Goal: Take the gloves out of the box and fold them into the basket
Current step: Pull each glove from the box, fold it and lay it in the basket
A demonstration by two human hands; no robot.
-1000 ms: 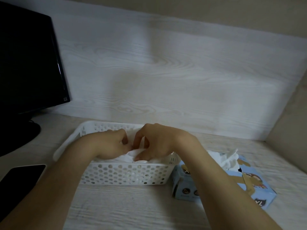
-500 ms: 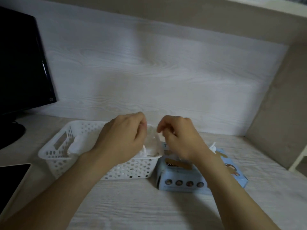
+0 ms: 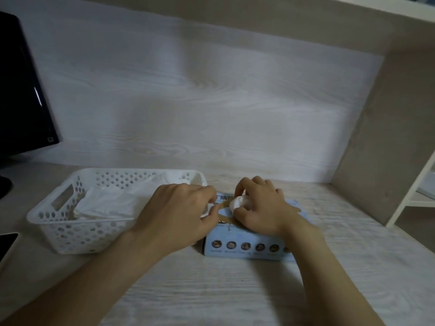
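Item 1. Table [image 3: 211, 290]: pale wood grain, with a matching back panel [image 3: 211, 102] rising along the far edge.

Item 2. Basket [image 3: 47, 222]: white perforated plastic with a slot handle in its left end. It stood on the table left of centre. It held folded gloves [image 3: 110, 203], white, lying flat across the bottom.

Item 3. Box [image 3: 247, 248]: light blue card with a row of round icons along the near face. It stood on the table just beside the basket's right end. Whether the two touched could not be told, as a hand covered the gap.

Item 4. Glove [image 3: 240, 202]: white and bunched into a wad, sitting at the opening in the top of the box.

Item 5. Right hand [image 3: 261, 208]: over the top of the box, palm down, with fingers and thumb curled round the wad of glove and gripping it.

Item 6. Left hand [image 3: 179, 215]: over the basket's near right corner, fingertips reaching to the left end of the box top. Fingers bent, thumb close to forefinger, with a scrap of white between them. It could not be told whether the hand pinched this, or what the scrap was.

Item 7. Monitor [image 3: 21, 102]: black with a dark screen, at the far left.

Item 8. Phone [image 3: 6, 243]: a dark slab lying flat at the left edge, nearer than the monitor.

Item 9. Shelf frame [image 3: 414, 196]: white, at the far right, past the beige side panel.
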